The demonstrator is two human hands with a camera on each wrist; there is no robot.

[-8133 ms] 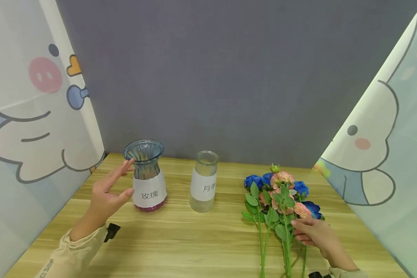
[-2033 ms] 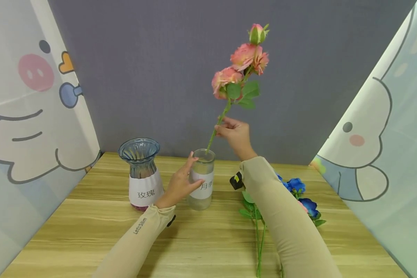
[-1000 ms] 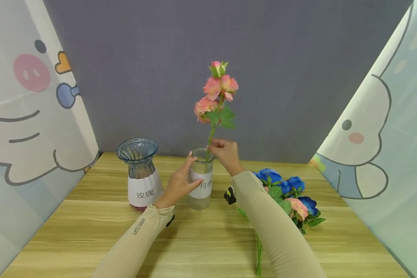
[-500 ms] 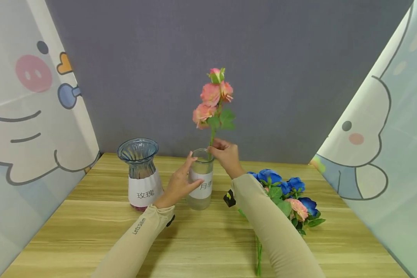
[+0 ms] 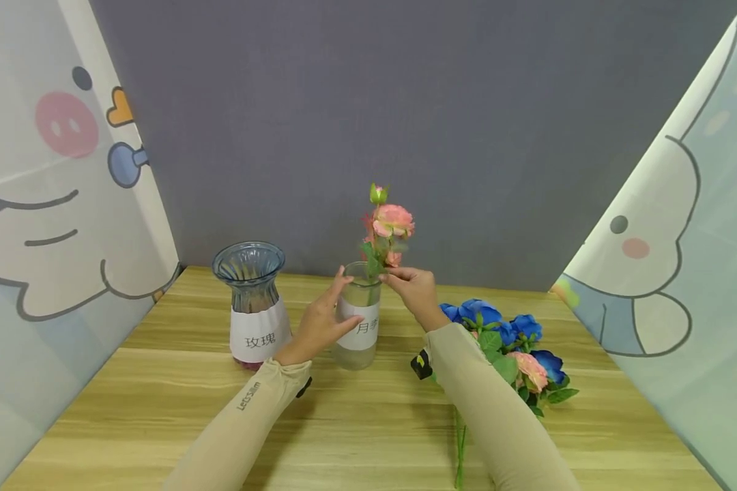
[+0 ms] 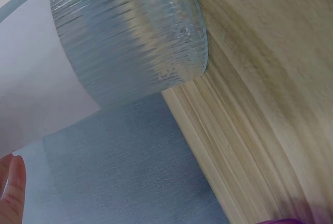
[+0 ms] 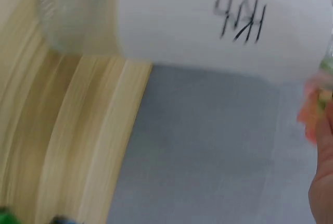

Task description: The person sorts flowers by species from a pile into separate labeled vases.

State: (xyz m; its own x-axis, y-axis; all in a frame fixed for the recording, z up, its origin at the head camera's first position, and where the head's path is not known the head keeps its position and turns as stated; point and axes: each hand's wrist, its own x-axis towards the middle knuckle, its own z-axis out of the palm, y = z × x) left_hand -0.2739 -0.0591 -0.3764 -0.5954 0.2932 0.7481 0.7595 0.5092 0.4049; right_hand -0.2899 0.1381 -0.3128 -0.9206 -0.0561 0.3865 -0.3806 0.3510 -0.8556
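Observation:
In the head view, a clear glass vase (image 5: pixel 354 358) with a white paper label stands upright mid-table. My left hand (image 5: pixel 316 325) holds it from the left, thumb on the label and fingers near the rim. A pink rose stem (image 5: pixel 394 221) with several blooms and a bud stands in that vase, its blooms just above the rim. My right hand (image 5: pixel 414 290) pinches it beside the rim; the pinch point is partly hidden by leaves. The right wrist view shows my right hand (image 7: pixel 323 174) beside blurred pink petals (image 7: pixel 310 114), near the labelled vase (image 7: pixel 208 26).
A blue flared glass vase (image 5: pixel 250 300) with a white label and pinkish base stands to the left. More flowers lie at the right, blue roses (image 5: pixel 479 311) and a pink rose (image 5: pixel 530 370), partly under my right sleeve. A grey panel (image 5: pixel 467 136) closes off the back of the table.
My right hand has brought the pink rose stem from the pile on the right and lowered it into the clear vase. The blooms now sit lower and have turned. My left hand has moved to the clear vase.

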